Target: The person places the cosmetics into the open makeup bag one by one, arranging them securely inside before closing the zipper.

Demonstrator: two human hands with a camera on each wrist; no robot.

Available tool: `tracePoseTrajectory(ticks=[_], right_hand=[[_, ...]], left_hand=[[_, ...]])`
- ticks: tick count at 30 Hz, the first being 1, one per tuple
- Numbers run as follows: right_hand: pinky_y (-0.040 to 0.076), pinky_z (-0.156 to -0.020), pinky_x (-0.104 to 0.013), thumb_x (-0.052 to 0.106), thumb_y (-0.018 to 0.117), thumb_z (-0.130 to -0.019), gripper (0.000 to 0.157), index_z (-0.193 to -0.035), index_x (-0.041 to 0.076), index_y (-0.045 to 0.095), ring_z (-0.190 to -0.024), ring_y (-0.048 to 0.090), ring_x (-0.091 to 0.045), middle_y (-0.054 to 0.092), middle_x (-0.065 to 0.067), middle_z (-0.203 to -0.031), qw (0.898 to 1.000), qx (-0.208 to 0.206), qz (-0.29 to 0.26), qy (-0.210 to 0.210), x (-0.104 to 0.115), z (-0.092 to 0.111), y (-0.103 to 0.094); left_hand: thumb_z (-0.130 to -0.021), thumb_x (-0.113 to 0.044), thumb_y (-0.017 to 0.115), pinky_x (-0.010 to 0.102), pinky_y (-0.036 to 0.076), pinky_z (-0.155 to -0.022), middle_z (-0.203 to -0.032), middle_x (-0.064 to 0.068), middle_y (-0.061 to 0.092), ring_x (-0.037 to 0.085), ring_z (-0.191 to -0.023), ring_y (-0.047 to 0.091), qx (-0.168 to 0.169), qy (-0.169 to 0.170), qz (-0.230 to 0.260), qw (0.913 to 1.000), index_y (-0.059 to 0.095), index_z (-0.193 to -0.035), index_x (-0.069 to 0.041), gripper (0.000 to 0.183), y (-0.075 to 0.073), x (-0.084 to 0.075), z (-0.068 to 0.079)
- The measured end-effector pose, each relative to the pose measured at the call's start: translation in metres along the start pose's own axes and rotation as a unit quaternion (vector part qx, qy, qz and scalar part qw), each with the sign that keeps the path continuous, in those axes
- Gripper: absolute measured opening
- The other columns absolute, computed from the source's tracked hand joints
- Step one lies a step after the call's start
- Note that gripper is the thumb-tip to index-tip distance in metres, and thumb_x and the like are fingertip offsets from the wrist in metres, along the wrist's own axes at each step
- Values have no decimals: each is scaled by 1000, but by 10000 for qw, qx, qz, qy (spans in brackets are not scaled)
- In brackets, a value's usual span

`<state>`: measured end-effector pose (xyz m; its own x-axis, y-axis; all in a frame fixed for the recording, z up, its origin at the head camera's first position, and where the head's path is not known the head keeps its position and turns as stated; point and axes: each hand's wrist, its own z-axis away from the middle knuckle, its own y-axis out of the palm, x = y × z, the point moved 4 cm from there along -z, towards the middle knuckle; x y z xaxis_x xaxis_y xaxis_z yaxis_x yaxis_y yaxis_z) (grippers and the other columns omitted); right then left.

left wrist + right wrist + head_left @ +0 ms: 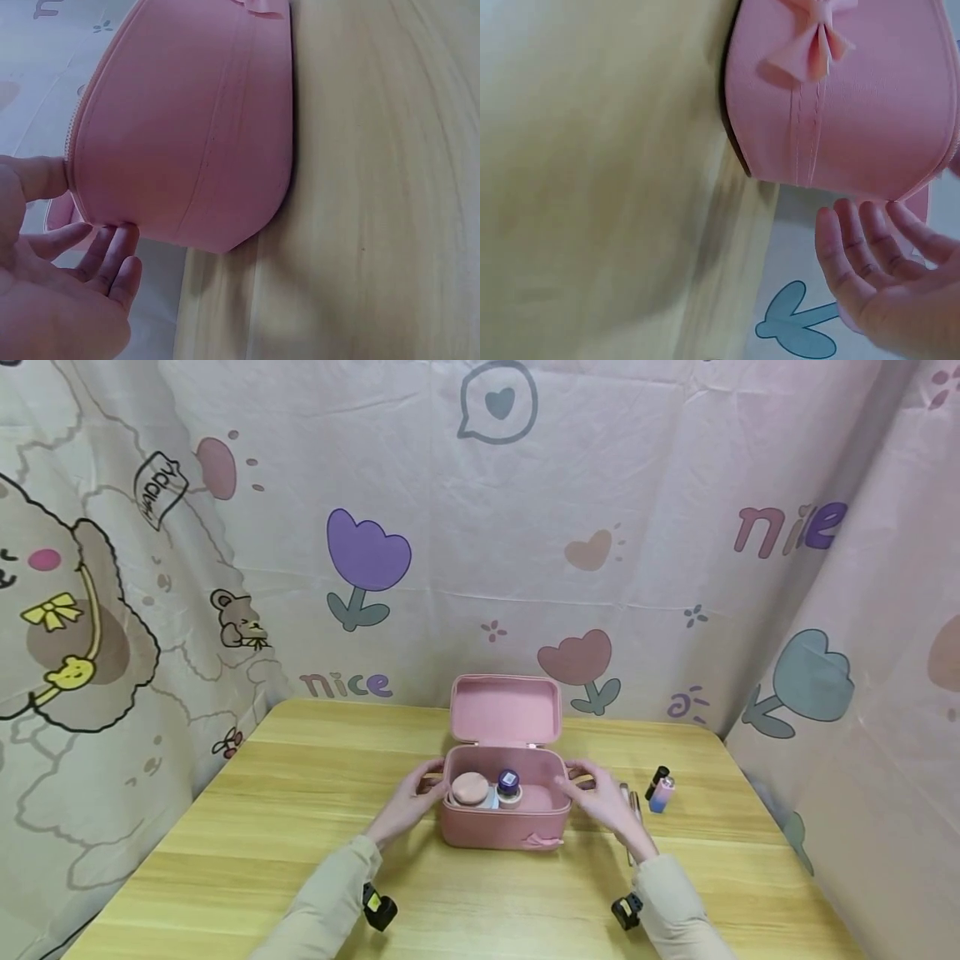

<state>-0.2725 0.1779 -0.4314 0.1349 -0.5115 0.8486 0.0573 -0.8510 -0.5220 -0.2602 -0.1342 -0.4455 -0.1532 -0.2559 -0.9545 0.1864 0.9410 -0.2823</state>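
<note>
Case contents: only the head view shows the peach puff (470, 787) and purple-capped jar (508, 779) inside the pink case (504, 828); the pale items beneath them are hard to make out.
Zip teeth (73, 139): clearest at left in the left wrist view.
Slim sticks (636, 807): partly covered by the right hand (602, 796), whose thumb is mostly cut off at its wrist view's right edge.
Grip: left hand (407, 802) and right hand pinch opposite ends of the case, standing between them on the tabletop (337, 735), lower middle of the head frame.
</note>
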Motion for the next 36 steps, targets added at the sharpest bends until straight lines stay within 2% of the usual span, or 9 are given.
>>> tracePoseTrajectory(ticks=[3, 6, 9, 12, 17, 27, 31, 36], right_hand=[[57, -89, -34, 25, 72, -92, 63, -145, 0, 48, -115, 62, -35, 59, -23, -134, 9994, 273, -82, -199, -2, 8, 3], [54, -92, -34, 25, 72, -91, 70, -150, 3, 42, -121, 58, -36, 53, -22, -142, 9984, 399, -319, -230, -6, 13, 5], [53, -92, -33, 24, 72, -92, 69, -151, 6, 42, -121, 57, -35, 52, -22, -143, 9976, 394, -499, -258, -8, 15, 7], [53, -93, -34, 24, 72, -91, 71, -152, 7, 41, -123, 55, -34, 51, -21, -144, 9971, 427, -567, -263, -11, 17, 7], [54, -97, -37, 23, 77, -88, 80, -155, 8, 36, -127, 52, -37, 46, -21, -148, 9961, 564, -607, -294, -13, 17, 9], [52, -103, -44, 21, 78, -86, 81, -155, 7, 36, -129, 51, -37, 47, -21, -149, 9956, 564, -715, -236, -13, 15, 8], [53, -102, -42, 20, 77, -87, 79, -154, 6, 38, -129, 53, -40, 48, -22, -149, 9950, 553, -778, -296, -14, 14, 6], [55, -100, -42, 21, 77, -88, 77, -153, 5, 38, -132, 51, -43, 50, -24, -149, 9951, 533, -783, -269, -16, 11, 4]], left_hand=[[-100, -5, 55, 45, 52, -104, -142, 32, 50, 45, -126, 54, 1, -47, 10, 10000, 38, -149, 7, 53, 0, 0, -3], [-100, -6, 54, 43, 50, -104, -143, 32, 48, 45, -128, 53, -16, -70, -14, 10000, 38, -149, 7, 52, 0, 1, -8], [-103, -9, 51, 48, 47, -110, -147, 33, 45, 47, -132, 49, -1, -42, -15, 10000, 35, -150, 8, 53, -1, 3, -14], [-105, -13, 47, 56, 39, -116, -150, 31, 44, 47, -138, 45, -19, -23, 46, 10000, 34, -150, 9, 52, -2, 5, -21], [-107, -15, 46, 56, 32, -121, -151, 29, 46, 44, -142, 42, -47, 113, -83, 9999, 39, -149, 8, 48, -4, 8, -30], [-106, -11, 48, 53, 38, -118, -146, 31, 50, 45, -137, 48, 113, 259, -47, 9996, 41, -146, 9, 46, -5, 7, -33], [-105, -12, 49, 53, 40, -116, -146, 30, 51, 44, -135, 50, 125, 211, -142, 9996, 42, -147, 8, 46, -5, 7, -31], [-104, -10, 51, 53, 42, -115, -143, 30, 53, 44, -133, 52, 60, 310, -265, 9992, 44, -145, 9, 45, -4, 5, -27]])
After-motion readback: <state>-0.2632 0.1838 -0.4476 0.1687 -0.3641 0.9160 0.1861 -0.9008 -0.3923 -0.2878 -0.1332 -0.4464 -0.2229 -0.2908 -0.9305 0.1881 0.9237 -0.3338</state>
